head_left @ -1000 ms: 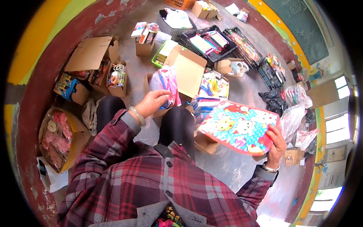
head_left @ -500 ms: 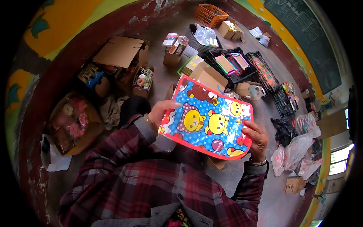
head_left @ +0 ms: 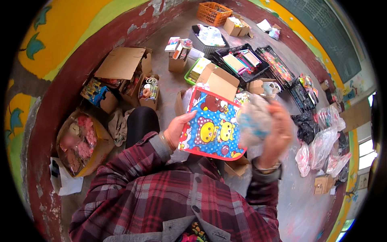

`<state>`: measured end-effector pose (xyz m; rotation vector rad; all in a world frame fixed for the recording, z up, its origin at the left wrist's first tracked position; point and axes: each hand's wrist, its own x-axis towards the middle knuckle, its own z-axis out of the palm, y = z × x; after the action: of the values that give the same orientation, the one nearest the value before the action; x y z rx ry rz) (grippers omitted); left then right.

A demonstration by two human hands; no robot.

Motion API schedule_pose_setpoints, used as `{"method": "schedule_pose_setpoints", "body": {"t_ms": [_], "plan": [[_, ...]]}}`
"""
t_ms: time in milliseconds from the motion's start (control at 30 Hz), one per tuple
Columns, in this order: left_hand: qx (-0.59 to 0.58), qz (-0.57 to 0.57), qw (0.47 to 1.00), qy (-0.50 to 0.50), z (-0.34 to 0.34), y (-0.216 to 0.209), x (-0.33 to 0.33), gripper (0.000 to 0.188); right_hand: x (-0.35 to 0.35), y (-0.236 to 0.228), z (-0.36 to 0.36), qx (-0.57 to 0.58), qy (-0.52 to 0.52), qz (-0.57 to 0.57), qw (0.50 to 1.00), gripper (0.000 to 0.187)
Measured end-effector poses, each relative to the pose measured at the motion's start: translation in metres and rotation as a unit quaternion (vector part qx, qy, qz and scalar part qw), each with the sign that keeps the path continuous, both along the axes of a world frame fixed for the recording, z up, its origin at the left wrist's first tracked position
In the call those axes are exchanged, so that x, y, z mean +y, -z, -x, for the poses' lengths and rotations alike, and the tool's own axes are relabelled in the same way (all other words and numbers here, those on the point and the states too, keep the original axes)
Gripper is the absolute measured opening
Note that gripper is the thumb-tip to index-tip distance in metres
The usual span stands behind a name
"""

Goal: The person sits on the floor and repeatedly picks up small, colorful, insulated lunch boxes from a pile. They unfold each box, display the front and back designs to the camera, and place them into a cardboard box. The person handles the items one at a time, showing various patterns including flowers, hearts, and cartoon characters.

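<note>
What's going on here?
A person in a plaid jacket is handling a blue cartoon-print panel with red edging. Their left hand grips its left edge; the right hand, motion-blurred, holds a greyish cloth by its right side. Whether cloth and panel touch is unclear. Open cardboard boxes and an orange crate stand around on the floor.

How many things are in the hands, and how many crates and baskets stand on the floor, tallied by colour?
Blue cartoon-printed piece, in the left hand: 1
Greyish cloth, blurred, in the right hand: 1
Orange basket: 1
Black crates: 3
Grey basket: 1
Green basket: 1
Total: 8
</note>
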<state>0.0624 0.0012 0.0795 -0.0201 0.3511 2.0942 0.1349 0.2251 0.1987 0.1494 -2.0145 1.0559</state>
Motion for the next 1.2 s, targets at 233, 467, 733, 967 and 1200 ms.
{"method": "schedule_pose_setpoints", "body": {"t_ms": [233,467,733,967,1200], "plan": [[0.227,0.133,0.956,-0.129,-0.03,0.026,0.0,0.036,-0.103,0.109,0.002,-0.125,-0.112,-0.223,0.96,0.046],[-0.035,0.053,0.997,-0.045,-0.021,0.043,-0.012,0.041,-0.078,0.134,0.004,-0.15,-0.062,-0.266,0.95,0.04],[-0.026,0.075,0.996,-0.046,-0.025,0.035,-0.015,0.049,0.007,0.168,-0.039,-0.219,0.103,-0.259,0.935,0.036],[-0.028,0.077,0.994,-0.078,-0.016,0.034,-0.017,0.046,0.085,0.253,-0.161,-0.564,0.26,-0.121,0.775,0.019],[0.008,0.101,0.99,-0.099,-0.012,0.021,-0.018,0.044,0.216,0.234,-0.182,-0.243,0.315,0.171,0.901,0.019]]}}
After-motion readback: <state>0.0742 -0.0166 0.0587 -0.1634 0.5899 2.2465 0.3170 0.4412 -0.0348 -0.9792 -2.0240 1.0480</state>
